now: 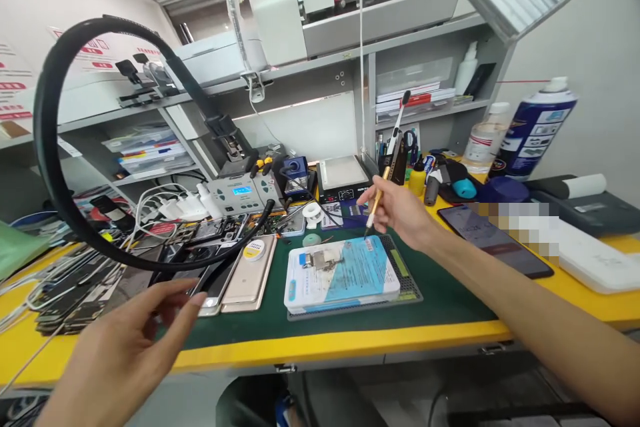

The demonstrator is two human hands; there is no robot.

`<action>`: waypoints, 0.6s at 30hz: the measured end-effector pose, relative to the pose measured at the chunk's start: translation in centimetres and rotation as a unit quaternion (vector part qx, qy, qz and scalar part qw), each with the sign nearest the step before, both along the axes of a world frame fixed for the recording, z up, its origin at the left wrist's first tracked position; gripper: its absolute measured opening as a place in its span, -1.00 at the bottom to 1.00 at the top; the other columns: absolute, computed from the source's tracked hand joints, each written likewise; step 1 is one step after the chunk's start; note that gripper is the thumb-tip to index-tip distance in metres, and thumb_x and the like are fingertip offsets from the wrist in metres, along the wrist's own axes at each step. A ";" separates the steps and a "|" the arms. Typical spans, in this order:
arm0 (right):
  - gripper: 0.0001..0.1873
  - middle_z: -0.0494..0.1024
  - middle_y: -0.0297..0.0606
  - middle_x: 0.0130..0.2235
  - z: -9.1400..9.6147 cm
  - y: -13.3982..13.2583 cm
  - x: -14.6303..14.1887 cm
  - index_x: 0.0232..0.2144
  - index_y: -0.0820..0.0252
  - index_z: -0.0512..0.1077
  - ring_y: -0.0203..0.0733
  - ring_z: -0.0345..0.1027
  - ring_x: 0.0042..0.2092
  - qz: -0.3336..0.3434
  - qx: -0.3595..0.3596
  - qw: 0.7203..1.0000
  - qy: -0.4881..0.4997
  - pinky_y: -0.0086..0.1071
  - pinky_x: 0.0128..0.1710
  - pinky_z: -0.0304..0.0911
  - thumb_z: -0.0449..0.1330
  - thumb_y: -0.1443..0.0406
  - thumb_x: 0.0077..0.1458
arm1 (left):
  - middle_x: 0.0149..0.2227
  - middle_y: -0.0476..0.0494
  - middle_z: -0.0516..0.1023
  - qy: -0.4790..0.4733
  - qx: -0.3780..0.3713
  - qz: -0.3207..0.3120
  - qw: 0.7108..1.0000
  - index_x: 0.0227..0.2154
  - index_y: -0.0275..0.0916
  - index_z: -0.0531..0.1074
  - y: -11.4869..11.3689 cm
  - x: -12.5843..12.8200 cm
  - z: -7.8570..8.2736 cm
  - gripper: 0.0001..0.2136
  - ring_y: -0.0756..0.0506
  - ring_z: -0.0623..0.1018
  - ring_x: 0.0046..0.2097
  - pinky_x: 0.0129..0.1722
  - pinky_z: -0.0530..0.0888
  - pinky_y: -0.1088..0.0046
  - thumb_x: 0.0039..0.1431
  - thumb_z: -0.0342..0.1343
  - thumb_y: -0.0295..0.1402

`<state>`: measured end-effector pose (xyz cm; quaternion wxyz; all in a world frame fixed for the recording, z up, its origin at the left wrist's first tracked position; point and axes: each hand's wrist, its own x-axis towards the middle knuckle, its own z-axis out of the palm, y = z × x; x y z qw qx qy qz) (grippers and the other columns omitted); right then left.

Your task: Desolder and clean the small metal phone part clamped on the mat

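My right hand (400, 210) pinches a thin wooden-handled tool (376, 203) and holds it tip-down just past the far right corner of a blue and white packet (345, 273). The packet lies on a perforated pad on the green mat (440, 293), with a small metal part (317, 260) on its left half. My left hand (135, 330) hovers near the bench's front edge with its fingers loosely apart and nothing in them, close to a row of phones (250, 273) lying face down.
A black ring lamp (50, 147) on a bent arm hangs over the left side. Behind it sit a soldering station (240, 192), a hot plate (343, 177), a tool cup and a spray can (533, 127). A dark phone (493, 240) lies at right. Cables and phone parts crowd the left.
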<state>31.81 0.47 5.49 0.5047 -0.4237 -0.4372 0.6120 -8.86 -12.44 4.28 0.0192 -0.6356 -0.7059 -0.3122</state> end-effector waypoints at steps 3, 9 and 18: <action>-0.41 0.28 -0.44 -0.70 -0.4 -0.7 -0.8 -0.43 0.22 0.53 -0.37 0.06 -0.71 0.036 -0.001 0.999 -0.027 -0.48 -0.73 0.12 -0.01 0.07 0.56 | -0.35 -0.09 0.66 -0.022 0.020 -0.133 0.991 -0.26 0.04 0.69 1.8 5.2 0.2 -0.55 -0.18 0.56 -0.35 -0.40 0.47 0.28 0.05 0.22 0.25; -0.64 0.49 -0.45 -0.60 -1.4 -1.1 -1.9 -0.41 0.25 0.49 -0.39 0.28 -0.69 0.089 -0.021 0.992 -0.084 -0.54 -0.73 0.19 0.22 0.24 0.47 | -0.16 -0.16 0.63 -0.026 0.028 -0.334 0.942 -0.16 -0.16 0.59 7.6 10.5 -1.4 -0.54 -0.13 0.56 -0.11 0.01 0.57 0.17 0.31 0.16 0.16; -0.69 0.51 -0.34 -0.63 -2.5 -0.4 -2.1 -0.48 0.27 0.51 -0.32 0.30 -0.73 0.085 -0.032 0.992 -0.085 -0.48 -0.80 0.26 0.20 0.34 0.34 | -0.16 -0.11 0.57 -0.009 0.000 -0.447 0.895 -0.15 -0.22 0.54 11.3 13.4 -2.8 -0.63 -0.12 0.52 -0.10 0.04 0.52 0.17 0.31 0.24 0.02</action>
